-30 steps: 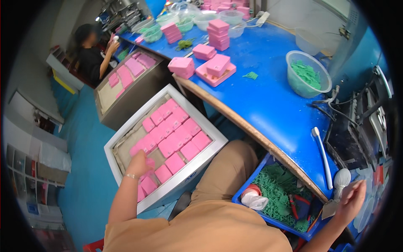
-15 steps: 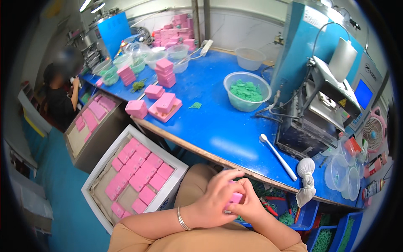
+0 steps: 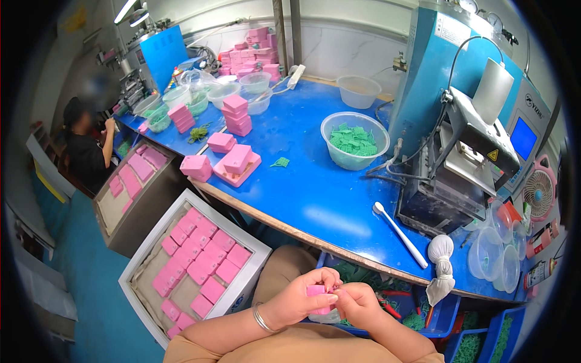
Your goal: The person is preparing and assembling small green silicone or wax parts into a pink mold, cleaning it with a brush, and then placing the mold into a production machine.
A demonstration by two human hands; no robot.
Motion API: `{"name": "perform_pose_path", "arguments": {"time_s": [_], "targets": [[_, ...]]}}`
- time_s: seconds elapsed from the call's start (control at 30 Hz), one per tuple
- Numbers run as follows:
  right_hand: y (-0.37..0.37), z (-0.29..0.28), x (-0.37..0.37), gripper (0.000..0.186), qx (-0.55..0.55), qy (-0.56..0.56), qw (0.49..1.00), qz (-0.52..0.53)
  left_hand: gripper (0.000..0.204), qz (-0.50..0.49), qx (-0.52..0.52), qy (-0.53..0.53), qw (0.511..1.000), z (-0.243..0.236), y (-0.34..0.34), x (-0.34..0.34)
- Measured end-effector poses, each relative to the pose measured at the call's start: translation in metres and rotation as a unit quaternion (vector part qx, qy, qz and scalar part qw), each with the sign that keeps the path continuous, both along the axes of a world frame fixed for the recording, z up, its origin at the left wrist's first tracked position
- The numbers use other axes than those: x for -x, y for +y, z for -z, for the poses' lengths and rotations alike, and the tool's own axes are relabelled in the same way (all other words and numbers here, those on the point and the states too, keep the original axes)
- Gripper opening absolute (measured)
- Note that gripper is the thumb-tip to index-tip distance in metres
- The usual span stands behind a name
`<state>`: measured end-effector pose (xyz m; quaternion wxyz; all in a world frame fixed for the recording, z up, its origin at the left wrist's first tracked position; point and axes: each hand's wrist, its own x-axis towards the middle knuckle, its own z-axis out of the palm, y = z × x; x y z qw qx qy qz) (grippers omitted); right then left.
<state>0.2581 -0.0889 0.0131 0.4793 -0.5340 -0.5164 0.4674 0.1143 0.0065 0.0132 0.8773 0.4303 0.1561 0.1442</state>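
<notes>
Close to my body, below the table's front edge, my left hand (image 3: 298, 297) is closed around a small pink block (image 3: 316, 291). The fingers of my right hand (image 3: 358, 301) are pinched together at the block's right side, touching my left fingertips. Whatever may be between those right fingertips is too small to make out. Just beyond the hands, a blue tray (image 3: 448, 314) holds green pieces and red-handled tools, partly hidden by my hands and arm.
A white heated-looking box (image 3: 140, 271) with rows of pink blocks stands left. On the blue table (image 3: 302, 181) are stacked pink blocks (image 3: 236, 115), a bowl of green pieces (image 3: 354, 140), a white brush (image 3: 400, 236), a cloth bundle (image 3: 441, 260) and a press machine (image 3: 460, 163). A person (image 3: 88, 142) sits far left.
My hands have drawn slightly apart and lower. Earlier both were wrapped round the pink block; now the left holds it while the right pinches at its side.
</notes>
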Motion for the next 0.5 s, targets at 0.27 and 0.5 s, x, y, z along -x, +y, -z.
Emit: {"name": "perform_pose_path", "arguments": {"time_s": [0.27,0.5], "targets": [[-0.004,0.013,0.001,0.041,0.009,0.183,0.981,0.056,0.019,-0.033,0.115,-0.096,0.988,0.012,0.002,-0.008],[0.002,0.010,-0.026,0.041,-0.096,0.521,0.841,0.108,0.007,-0.067,0.339,-0.187,0.920,0.024,0.015,-0.008]]}}
